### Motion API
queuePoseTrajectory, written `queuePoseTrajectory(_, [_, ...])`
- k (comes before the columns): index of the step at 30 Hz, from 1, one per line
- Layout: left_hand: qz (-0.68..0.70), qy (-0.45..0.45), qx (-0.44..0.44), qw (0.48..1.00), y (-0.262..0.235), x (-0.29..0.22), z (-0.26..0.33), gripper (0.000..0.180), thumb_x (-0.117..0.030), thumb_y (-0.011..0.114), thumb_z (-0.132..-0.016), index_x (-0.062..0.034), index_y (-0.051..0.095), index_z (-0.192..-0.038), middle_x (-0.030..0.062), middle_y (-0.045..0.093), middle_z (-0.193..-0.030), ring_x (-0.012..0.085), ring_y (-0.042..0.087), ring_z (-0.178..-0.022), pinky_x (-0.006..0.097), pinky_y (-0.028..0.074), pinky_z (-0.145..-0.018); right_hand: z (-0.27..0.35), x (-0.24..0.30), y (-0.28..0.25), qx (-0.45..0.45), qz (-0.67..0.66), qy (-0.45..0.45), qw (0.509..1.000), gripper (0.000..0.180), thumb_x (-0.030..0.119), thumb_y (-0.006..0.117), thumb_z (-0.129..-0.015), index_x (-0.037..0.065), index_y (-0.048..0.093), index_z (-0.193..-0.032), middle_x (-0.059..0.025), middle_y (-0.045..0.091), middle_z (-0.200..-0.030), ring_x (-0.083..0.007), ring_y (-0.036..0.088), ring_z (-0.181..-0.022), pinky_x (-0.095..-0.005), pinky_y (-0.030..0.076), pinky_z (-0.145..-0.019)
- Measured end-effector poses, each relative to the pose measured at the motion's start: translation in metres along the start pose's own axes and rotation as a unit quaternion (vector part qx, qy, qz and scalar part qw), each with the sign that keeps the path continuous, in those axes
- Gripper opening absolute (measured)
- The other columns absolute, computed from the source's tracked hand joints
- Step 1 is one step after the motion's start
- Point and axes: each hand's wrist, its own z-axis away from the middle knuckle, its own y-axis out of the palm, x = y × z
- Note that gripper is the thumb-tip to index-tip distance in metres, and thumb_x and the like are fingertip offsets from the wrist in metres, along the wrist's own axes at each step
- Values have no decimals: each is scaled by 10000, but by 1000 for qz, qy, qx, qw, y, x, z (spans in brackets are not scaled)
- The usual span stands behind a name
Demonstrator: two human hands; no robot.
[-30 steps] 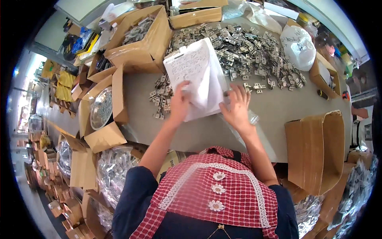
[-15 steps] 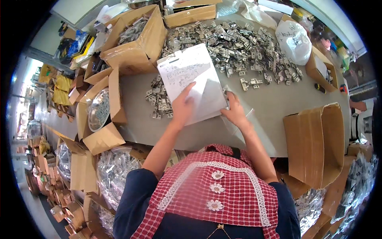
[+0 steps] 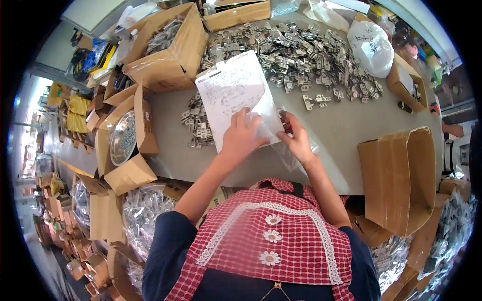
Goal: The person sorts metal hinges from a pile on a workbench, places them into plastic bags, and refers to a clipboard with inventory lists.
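left hand (image 3: 242, 136) spread on papers (image 3: 236, 90) | right hand (image 3: 297, 139) at papers' right edge, grip unclear | hands apart | metal fittings (image 3: 314, 62) toward bench (image 3: 336, 145) far edge

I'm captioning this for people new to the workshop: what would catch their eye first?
Likely first is the heap of metal parts on the far side of the table. Before it lies the written-on white sheet, the left hand on it, the right hand at its lower right. Below, at bottom centre, is the red checked apron.
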Motion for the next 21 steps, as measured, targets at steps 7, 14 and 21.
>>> queuePoseTrajectory(7, [29,-10,66,997,0,16,0,391,-301,731,-786,-103,633,-1109,196,648,-1032,348,646,-890,410,554,-752,2,15,-1,-14,-150,67,986,539,-28,669,-832,-4,482,-1337,-87,607,-1162,-141,590,-923,-297,502,-837])
queuePoseTrajectory(14, [535,-311,44,784,-37,66,-10,224,-87,685,-861,10,684,-1063,84,707,-959,157,668,-828,302,532,-753,0,12,-8,31,-187,116,975,434,-16,659,-826,-6,576,-1252,-35,632,-975,-107,571,-865,-246,461,-804])
queuePoseTrajectory(21, [648,-347,-23,678,-46,76,-9,134,-21,688,-852,64,671,-953,111,686,-898,173,656,-748,318,548,-701,-6,7,-4,29,-183,83,979,388,-23,628,-819,7,613,-1206,0,610,-892,-80,543,-812,-230,438,-744])
